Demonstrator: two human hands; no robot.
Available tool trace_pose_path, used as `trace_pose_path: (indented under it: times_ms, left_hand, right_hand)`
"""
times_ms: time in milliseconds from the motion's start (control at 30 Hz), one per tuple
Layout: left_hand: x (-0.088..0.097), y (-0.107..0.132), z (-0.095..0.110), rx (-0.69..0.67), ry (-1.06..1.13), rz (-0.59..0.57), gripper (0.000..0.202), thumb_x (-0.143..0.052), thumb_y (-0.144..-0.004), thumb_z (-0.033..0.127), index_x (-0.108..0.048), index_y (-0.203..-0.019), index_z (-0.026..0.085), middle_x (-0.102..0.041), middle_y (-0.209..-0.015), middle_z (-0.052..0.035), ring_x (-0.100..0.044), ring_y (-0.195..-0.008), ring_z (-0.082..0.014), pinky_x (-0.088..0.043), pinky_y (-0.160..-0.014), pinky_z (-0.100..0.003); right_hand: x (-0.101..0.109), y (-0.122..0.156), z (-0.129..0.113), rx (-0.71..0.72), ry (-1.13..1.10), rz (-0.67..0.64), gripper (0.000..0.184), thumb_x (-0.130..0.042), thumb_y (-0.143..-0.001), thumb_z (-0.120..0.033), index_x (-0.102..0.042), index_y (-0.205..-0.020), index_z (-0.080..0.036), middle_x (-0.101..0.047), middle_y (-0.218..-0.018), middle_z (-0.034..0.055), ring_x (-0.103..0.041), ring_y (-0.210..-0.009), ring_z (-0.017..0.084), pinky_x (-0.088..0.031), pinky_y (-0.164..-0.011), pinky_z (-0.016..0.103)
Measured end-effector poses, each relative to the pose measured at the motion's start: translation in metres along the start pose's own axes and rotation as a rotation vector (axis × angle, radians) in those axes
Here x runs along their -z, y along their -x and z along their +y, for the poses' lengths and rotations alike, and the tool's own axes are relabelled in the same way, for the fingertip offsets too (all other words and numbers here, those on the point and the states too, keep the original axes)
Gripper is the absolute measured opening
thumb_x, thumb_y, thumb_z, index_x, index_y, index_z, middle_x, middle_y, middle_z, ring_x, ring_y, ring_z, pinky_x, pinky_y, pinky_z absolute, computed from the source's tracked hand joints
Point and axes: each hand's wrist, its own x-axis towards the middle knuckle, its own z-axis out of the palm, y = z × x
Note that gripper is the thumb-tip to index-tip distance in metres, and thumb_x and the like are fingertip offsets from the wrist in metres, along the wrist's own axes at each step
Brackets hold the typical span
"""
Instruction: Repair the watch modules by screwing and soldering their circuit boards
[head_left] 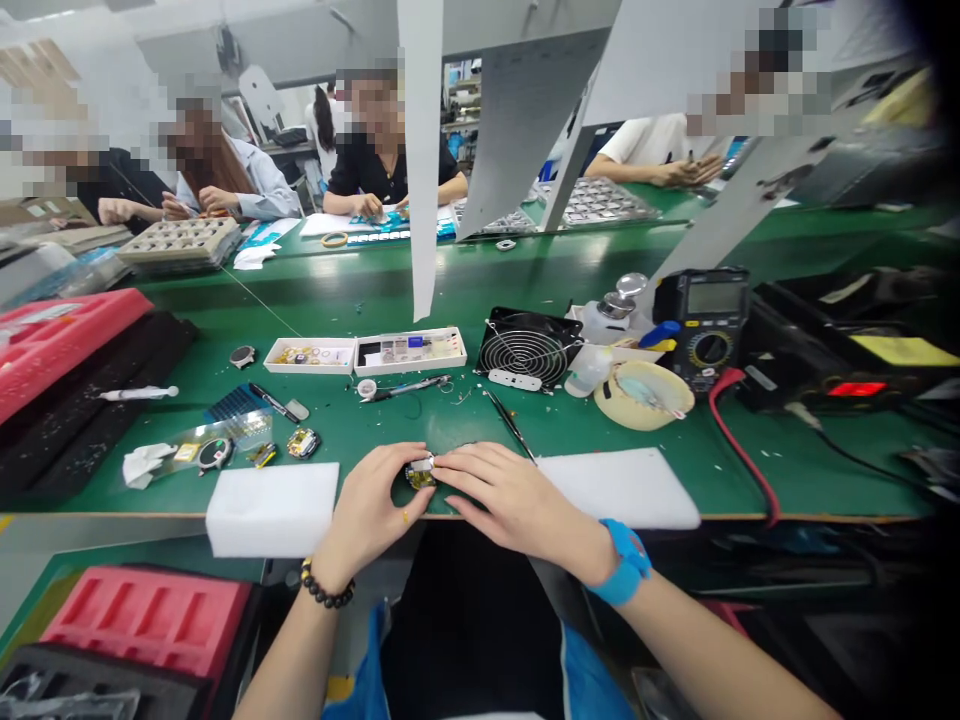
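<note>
- Centrally, a small gold-and-silver electronic module (420, 473) sits at the front edge of the green bench mat (450, 290), between the two hands; its exact type is too small to tell.
- Left hand (367, 510): curled and narrow, pinching the module's left side; a black bead bracelet (328, 585) circles the wrist.
- Right hand (510, 500): fingers stretched forward and closing narrowly on the module's right side from above; a blue wristband (626, 565) circles the wrist.
- Step in hand (judged): a close two-handed hold on the module, with no tool in either hand.
- Next move (judged): tool work would call for one hand to come free while the other steadies the module. The black-handled tweezers (510, 425) lie nearest, just above the right hand.
- Beside the hands: a left foam pad (271, 510) and a right foam pad (619, 488), both white, lie on either side.
- Farther along the bench: white parts trays (409, 352), a small cooling fan (529, 348) and a digital multimeter (705, 330).
- Across the bench: a co-worker's hands (367, 205) work separately, well apart from the module.
</note>
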Motion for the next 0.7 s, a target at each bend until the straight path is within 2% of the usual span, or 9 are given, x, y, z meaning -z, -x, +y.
trace_pose_path:
  times_ms: [200, 500, 600, 700]
  left_hand:
    - [0.002, 0.000, 0.003, 0.019, -0.013, 0.003, 0.033, -0.073, -0.096, 0.024, -0.065, -0.127, 0.026, -0.066, -0.137, -0.0080, -0.062, -0.127, -0.0261, -0.053, -0.111, -0.046]
    - [0.002, -0.001, 0.003, 0.013, 0.008, -0.015, 0.034, -0.073, -0.096, 0.026, -0.062, -0.129, 0.025, -0.070, -0.125, -0.0097, -0.066, -0.119, -0.0264, -0.057, -0.103, -0.045]
    - [0.001, 0.000, 0.002, 0.027, 0.020, -0.018, 0.036, -0.074, -0.095, 0.023, -0.060, -0.129, 0.026, -0.070, -0.125, -0.0086, -0.066, -0.117, -0.0265, -0.057, -0.102, -0.044]
    - [0.000, 0.000, 0.001, 0.033, 0.033, -0.024, 0.035, -0.073, -0.095, 0.021, -0.059, -0.127, 0.027, -0.069, -0.126, -0.0077, -0.066, -0.117, -0.0265, -0.057, -0.102, -0.045]
  right_hand:
    - [0.000, 0.007, -0.002, -0.031, 0.007, 0.018, 0.032, -0.057, -0.103, -0.020, -0.067, -0.133, -0.015, -0.072, -0.132, 0.0131, -0.067, -0.124, 0.029, -0.060, -0.103, 0.051]
    - [0.002, 0.007, -0.001, -0.026, -0.003, 0.024, 0.035, -0.055, -0.104, -0.018, -0.065, -0.137, -0.018, -0.071, -0.135, 0.0128, -0.067, -0.126, 0.029, -0.061, -0.102, 0.053]
    - [0.015, 0.011, 0.002, -0.019, -0.007, 0.039, 0.033, -0.057, -0.104, -0.019, -0.065, -0.136, -0.021, -0.069, -0.138, 0.0109, -0.063, -0.132, 0.028, -0.059, -0.105, 0.051]
    - [0.043, 0.026, 0.019, -0.106, 0.011, 0.107, 0.033, -0.060, -0.104, -0.022, -0.067, -0.136, -0.025, -0.071, -0.136, 0.0089, -0.065, -0.129, 0.028, -0.059, -0.105, 0.051]
